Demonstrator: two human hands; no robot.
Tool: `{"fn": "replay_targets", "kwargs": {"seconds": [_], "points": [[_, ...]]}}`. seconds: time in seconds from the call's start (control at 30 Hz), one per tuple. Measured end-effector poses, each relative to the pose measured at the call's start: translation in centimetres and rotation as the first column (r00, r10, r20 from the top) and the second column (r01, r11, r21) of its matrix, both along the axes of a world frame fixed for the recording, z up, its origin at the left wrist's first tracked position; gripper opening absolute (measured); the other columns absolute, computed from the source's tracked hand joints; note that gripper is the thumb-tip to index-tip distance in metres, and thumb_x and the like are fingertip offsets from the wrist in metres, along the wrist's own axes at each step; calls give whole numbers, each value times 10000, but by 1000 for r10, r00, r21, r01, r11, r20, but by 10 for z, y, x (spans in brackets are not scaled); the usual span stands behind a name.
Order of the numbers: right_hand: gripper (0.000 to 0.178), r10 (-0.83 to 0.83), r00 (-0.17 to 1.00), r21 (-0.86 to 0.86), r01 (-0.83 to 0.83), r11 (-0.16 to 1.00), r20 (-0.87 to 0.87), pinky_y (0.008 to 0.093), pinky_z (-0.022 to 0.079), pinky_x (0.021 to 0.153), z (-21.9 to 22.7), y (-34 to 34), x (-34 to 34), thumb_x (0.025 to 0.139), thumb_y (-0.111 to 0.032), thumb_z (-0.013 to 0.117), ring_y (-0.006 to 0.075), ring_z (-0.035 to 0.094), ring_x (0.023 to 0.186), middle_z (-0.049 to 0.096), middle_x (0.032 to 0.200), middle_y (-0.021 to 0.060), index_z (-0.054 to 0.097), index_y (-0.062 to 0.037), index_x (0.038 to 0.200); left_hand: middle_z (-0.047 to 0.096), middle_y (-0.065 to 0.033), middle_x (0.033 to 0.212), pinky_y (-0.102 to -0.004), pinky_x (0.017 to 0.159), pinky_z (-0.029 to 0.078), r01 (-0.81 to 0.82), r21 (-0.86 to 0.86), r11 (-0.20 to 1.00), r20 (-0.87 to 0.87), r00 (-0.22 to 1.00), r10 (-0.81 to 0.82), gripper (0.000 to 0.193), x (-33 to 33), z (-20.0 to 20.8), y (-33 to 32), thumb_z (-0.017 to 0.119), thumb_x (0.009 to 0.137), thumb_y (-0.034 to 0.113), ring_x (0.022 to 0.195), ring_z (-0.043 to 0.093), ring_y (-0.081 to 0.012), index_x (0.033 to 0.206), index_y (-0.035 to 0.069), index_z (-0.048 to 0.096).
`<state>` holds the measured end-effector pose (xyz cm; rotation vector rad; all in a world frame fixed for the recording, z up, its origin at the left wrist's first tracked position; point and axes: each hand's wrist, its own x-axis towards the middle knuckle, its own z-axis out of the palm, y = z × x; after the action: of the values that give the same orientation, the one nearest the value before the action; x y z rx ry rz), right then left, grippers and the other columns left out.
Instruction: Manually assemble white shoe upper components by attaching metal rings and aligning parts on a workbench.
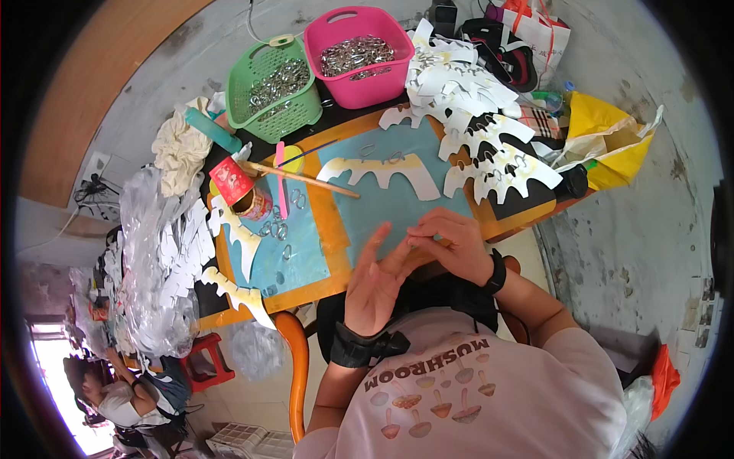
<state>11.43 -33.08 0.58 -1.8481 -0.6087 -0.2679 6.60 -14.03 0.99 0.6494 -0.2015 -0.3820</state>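
Observation:
Over the table's near edge, my left hand (374, 287) is held palm up with its fingers apart. My right hand (456, 246) meets it at a fingertip, its thumb and forefinger pressed together; whatever lies in that pinch is too small to make out. Just beyond both hands, a white and yellow scalloped cutout piece (417, 180) lies on the blue mat (355, 214), with metal rings (395, 157) at its upper edge. More loose rings (280, 229) are scattered on the mat's left part, near other cutout pieces (243, 243).
A green basket (312, 113) and a pink basket (367, 96), both filled with metal rings, stand at the back. Stacked cutouts (505, 172) lie right. A red cup (231, 180), a wooden stick (306, 179) and a pink strip (281, 191) are left. Another person (115, 398) sits far left.

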Motion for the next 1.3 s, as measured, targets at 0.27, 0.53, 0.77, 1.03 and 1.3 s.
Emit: {"fn": "replay_targets", "kwargs": {"seconds": [0.27, 0.53, 0.77, 1.03, 1.3], "points": [[81, -154, 985, 40, 157, 987, -74, 284, 457, 566, -21, 15, 7, 918, -59, 653, 185, 610, 670, 640, 841, 78, 588, -12, 911, 245, -283, 1582, -483, 1179, 210, 33, 11, 999, 9, 999, -33, 750, -10, 0, 9, 481, 1019, 344, 1509, 208, -336, 1567, 5, 98], [115, 92, 995, 99, -88, 991, -41, 274, 478, 652, 0, 13, 8, 892, -58, 669, 145, 583, 715, 616, 848, 63, 583, -6, 949, 265, -276, 1579, -474, 1181, 201, 73, -68, 995, 3, 997, -73, 775, -10, -4, 14, 465, 1026, 344, 1507, 228, -325, 1583, 36, 22], [151, 224, 805, 515, 116, 849, -550, 258, 481, 642, -23, 12, 7, 818, -39, 755, 169, 615, 734, 632, 864, 76, 611, -22, 859, 270, -274, 1578, -480, 1183, 204, 100, 10, 995, 9, 995, -100, 809, -12, 0, 12, 470, 1007, 359, 1503, 237, -322, 1587, 42, 4], [321, -1, 984, 59, -10, 998, 180, 318, 507, 712, -6, 28, 10, 672, -94, 862, 235, 624, 846, 647, 979, 89, 673, -52, 927, 238, -177, 1604, -550, 1121, 322, 50, 61, 997, 0, 999, -50, 857, -13, 0, 18, 414, 989, 567, 1442, 324, -328, 1583, 24, 119], [481, -81, 974, 58, 70, 996, 213, 357, 527, 762, -11, 34, 1, 616, -151, 902, 276, 640, 900, 636, 1025, 109, 666, -55, 1024, 290, -166, 1571, -549, 1120, 331, 44, 65, 997, 47, 998, -48, 853, -13, 5, 16, 409, 992, 568, 1418, 349, -316, 1581, 23, 117]]}}
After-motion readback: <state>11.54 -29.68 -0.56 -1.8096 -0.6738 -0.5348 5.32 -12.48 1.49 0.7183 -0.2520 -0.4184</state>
